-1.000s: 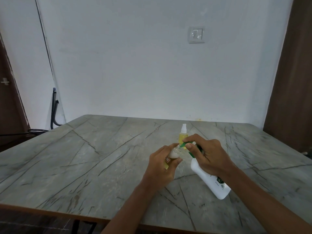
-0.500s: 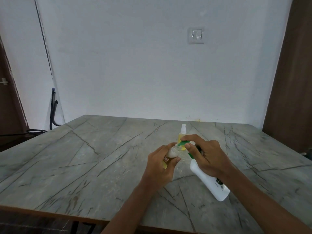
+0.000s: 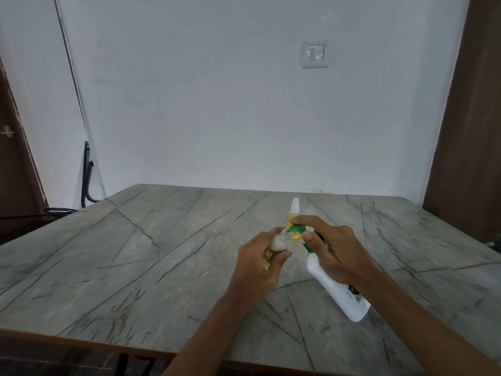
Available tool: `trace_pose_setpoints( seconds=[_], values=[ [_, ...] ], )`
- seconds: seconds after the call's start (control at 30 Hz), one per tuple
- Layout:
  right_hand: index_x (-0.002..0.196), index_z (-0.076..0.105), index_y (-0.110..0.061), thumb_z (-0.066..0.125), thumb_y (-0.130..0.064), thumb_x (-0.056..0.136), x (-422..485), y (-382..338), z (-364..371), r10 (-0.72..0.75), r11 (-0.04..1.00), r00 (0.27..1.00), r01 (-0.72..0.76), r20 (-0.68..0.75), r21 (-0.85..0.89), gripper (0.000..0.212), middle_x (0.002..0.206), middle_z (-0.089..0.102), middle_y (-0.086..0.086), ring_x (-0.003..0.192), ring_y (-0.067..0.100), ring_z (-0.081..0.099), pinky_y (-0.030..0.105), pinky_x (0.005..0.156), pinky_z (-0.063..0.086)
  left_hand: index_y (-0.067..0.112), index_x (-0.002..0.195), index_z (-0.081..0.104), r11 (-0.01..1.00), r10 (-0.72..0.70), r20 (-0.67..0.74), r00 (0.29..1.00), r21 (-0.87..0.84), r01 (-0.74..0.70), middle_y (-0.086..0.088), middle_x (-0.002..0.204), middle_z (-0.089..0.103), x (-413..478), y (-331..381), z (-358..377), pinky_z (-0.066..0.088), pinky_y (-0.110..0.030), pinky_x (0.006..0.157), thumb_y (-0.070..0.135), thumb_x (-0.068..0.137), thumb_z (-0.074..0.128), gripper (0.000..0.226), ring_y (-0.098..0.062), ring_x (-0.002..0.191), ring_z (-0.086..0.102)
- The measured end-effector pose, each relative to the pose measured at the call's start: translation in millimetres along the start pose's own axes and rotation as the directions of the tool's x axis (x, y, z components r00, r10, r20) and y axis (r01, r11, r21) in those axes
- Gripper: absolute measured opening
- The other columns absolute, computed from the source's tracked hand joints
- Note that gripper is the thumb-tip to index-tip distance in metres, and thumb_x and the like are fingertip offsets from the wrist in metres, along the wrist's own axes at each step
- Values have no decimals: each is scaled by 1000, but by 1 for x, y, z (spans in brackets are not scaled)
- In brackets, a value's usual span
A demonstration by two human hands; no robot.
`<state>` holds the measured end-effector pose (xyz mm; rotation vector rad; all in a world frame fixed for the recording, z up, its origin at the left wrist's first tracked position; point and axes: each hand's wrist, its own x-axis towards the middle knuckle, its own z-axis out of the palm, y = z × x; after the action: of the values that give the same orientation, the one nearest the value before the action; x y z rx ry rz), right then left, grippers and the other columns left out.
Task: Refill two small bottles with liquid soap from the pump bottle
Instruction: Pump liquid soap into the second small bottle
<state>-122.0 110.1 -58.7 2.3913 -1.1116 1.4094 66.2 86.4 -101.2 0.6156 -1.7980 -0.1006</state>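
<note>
Grey veined stone tabletop point(image 3: 135, 267) abuts a white wall; switch plate point(image 3: 314, 54) high on the wall.

Item 1: L hand point(image 3: 260, 264) grips the small bottle point(image 3: 273, 252), fingers and thumb wrapped round its body, mouth angled toward the R. Amber liquid w/ pale foam above it visible inside.

Item 2: R hand point(image 3: 339, 251) holds the white pump bottle point(image 3: 336, 291) at its neck, tilted, base toward near-right. Index finger is curled over the green pump head point(image 3: 296, 229), spout tip at the small bottle's mouth. Cannot tell whether the base rests on the table.

Item 3: second small bottle point(image 3: 294, 210), yellow contents, white spray cap, stands upright just behind the hands, lower part hidden.

Vs 0.5 s ago: no appreciable change. Hands, pump bottle and held bottle keep approx. the same pose; rear bottle unmoved.

Clearances: work point sits mid-table, well apart from L, R and far edges, nearer the front edge, which the forearms cross. Brown door point(image 3: 474, 131) at R; black chair frame point(image 3: 86, 180) leans by the wall at L, off the table.
</note>
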Motion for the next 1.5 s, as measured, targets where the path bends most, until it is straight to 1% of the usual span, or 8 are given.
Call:
trace_pose_setpoints(
  seconds=[0.37, 0.53, 0.63, 0.73, 0.93, 1.03, 1.33, 1.5],
  values=[
    [120, 53, -40, 26, -62, 99, 1, 5, 4, 0, 1000, 1000, 0, -5, 12, 41, 49, 52, -3, 43, 13, 47, 17, 44, 31, 3, 118, 61, 1000, -18, 6, 1000, 14, 18, 0, 102, 67, -1, 0, 1, 48, -10, 75, 24, 84, 71, 41, -1, 87, 61],
    [111, 55, -38, 33, -63, 97, 5, 4, 6, 12, 1000, 1000, -12, -8, 8, 36, 50, 56, -1, 42, 15, 51, 31, 44, 41, 2, 117, 61, 999, -35, 1, 999, 28, 35, -1, 103, 67, -1, -1, 1, 46, -8, 76, 28, 84, 68, 42, 4, 88, 59],
    [100, 58, -34, 37, -61, 97, 6, 1, 4, 14, 1000, 999, -13, -36, 22, 35, 48, 53, -1, 43, 16, 49, 25, 42, 36, 2, 117, 61, 999, -21, 38, 999, 38, 20, -2, 101, 67, -2, 0, 1, 44, -6, 76, 26, 85, 68, 41, 9, 89, 55],
    [93, 58, -31, 39, -58, 98, 7, 0, 3, 16, 999, 999, -14, -52, 35, 34, 46, 51, 0, 41, 16, 47, 22, 41, 33, 4, 118, 60, 999, -5, 59, 998, 32, 3, -3, 101, 67, -3, 1, 2, 45, -8, 77, 25, 85, 67, 40, 2, 88, 57],
    [114, 57, -35, 28, -62, 99, 2, 1, 2, 26, 1000, 1000, -26, -18, -9, 42, 46, 44, -11, 43, 9, 47, 14, 43, 31, 3, 119, 60, 1000, -28, 14, 1000, -3, 28, 1, 104, 66, -1, 0, 1, 48, -10, 77, 25, 84, 68, 42, 1, 89, 61],
    [124, 52, -39, 24, -62, 99, 0, 1, 1, 14, 1000, 1000, -14, 8, 0, 44, 48, 48, -8, 43, 7, 45, 12, 45, 29, 3, 119, 60, 1000, -24, -1, 1000, 3, 24, 5, 106, 63, -1, 0, 2, 48, -10, 78, 26, 84, 68, 42, 5, 92, 60],
    [126, 51, -38, 24, -60, 100, -1, 3, 2, 2, 1000, 1000, -2, 19, 2, 43, 49, 45, -12, 43, 7, 46, 11, 46, 29, 3, 120, 59, 999, -32, 5, 999, 1, 32, 7, 107, 62, -2, 0, 2, 47, -9, 78, 26, 84, 68, 43, 6, 93, 59],
    [122, 52, -41, 24, -63, 99, 0, 6, 4, 17, 1000, 1000, -17, 16, 11, 42, 52, 55, -4, 45, 11, 49, 15, 45, 32, 3, 119, 60, 999, -38, 14, 999, -8, 38, 3, 105, 65, -1, 0, 1, 49, -11, 76, 21, 83, 72, 42, 0, 90, 62]
  ],
)
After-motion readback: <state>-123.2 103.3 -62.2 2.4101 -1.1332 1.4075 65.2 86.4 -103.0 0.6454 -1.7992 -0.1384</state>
